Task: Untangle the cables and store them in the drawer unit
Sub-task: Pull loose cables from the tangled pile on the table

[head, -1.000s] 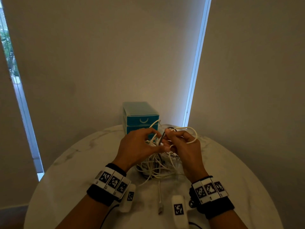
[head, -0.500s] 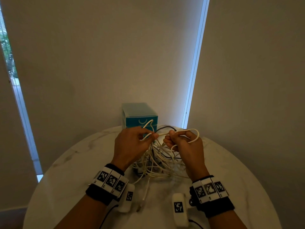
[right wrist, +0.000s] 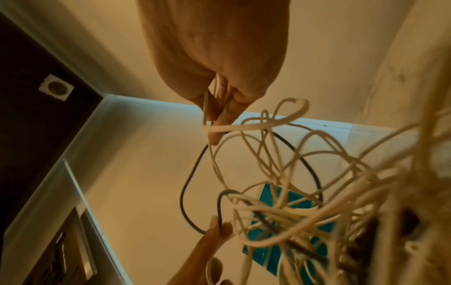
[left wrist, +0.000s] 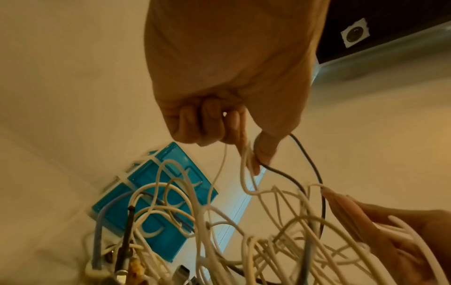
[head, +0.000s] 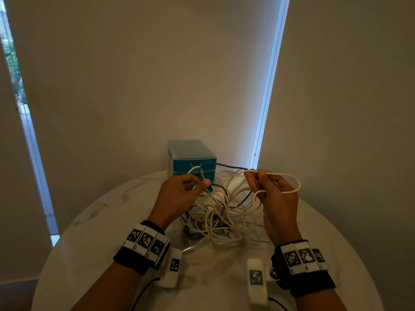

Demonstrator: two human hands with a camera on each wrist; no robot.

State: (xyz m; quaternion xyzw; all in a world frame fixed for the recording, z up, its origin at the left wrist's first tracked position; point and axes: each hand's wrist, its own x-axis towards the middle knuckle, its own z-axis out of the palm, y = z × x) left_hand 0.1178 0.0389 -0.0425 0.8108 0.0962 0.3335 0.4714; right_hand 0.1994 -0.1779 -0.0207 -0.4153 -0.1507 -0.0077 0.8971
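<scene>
The left hand (head: 179, 194) is raised above the table (head: 94, 239), and its thumb and forefinger pinch a white cable (head: 195, 169) together with a dark cable (head: 226, 165); the other fingers (left wrist: 190, 123) are curled into the palm. The right hand (head: 274, 198) is also raised, a little to the right, and its thumb and fingers pinch a white loop (head: 289, 182) that sticks out past the hand to the right. The two hands are apart, and the dark cable runs between them in an arc. Under the hands lies the tangle (head: 224, 221) of mostly white cables on the table, with some strands pulled up to both hands. A connector (head: 188, 249) lies on the table at the near left edge of the tangle. The drawer unit (head: 190, 158), blue with a clear top, stands at the far edge of the table behind the tangle, close to the blind (head: 157, 75). Its drawers look closed in the head view. Both wrists wear black bands (head: 307, 277) with printed markers.
</scene>
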